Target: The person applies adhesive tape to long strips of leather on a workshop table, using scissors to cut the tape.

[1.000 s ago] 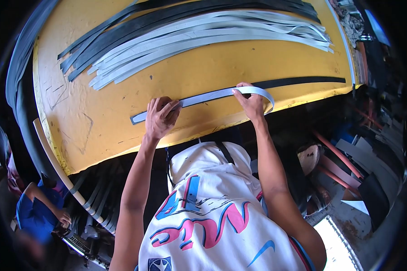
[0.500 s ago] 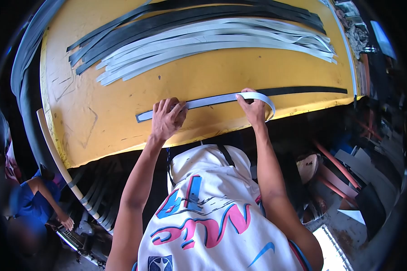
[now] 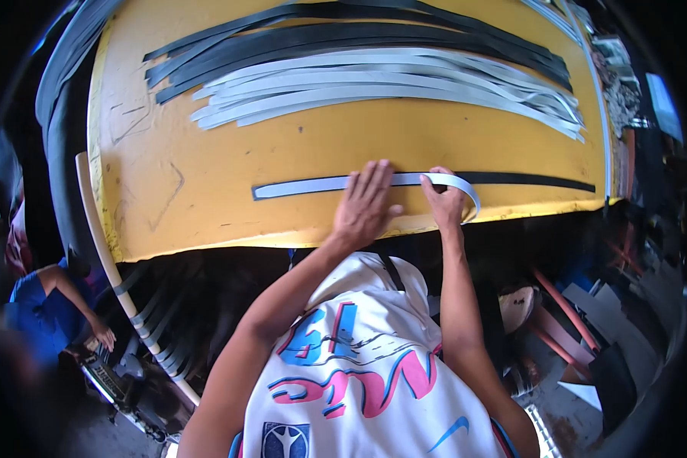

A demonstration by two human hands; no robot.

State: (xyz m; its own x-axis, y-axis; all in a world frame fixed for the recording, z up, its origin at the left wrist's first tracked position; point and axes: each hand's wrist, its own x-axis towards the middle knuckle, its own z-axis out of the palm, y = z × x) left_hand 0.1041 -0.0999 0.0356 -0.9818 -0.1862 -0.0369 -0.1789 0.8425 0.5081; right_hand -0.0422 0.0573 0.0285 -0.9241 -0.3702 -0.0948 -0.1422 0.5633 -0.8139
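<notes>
A single black strip (image 3: pixel 527 180) lies along the near part of the yellow table, with a white strip (image 3: pixel 305 185) on top of its left part. My left hand (image 3: pixel 368 204) rests flat on the white strip, fingers stretched out. To its right, my right hand (image 3: pixel 444 200) pinches the white strip between thumb and fingers. From there the white strip's free part curls up and back over toward the table's front edge. Black shows uncovered to the right of my right hand.
Bundled white strips (image 3: pixel 382 76) and black strips (image 3: pixel 343 34) lie across the far part of the yellow table (image 3: pixel 221 153). A long pole (image 3: pixel 103 237) runs beside its left edge. At the lower left is another person in blue (image 3: pixel 42 313). Red bars (image 3: pixel 565 309) stand at the lower right.
My left hand has slid right along the white strip, from a curled grip to stretched fingers, and is now closer to my right hand. The view has shifted slightly.
</notes>
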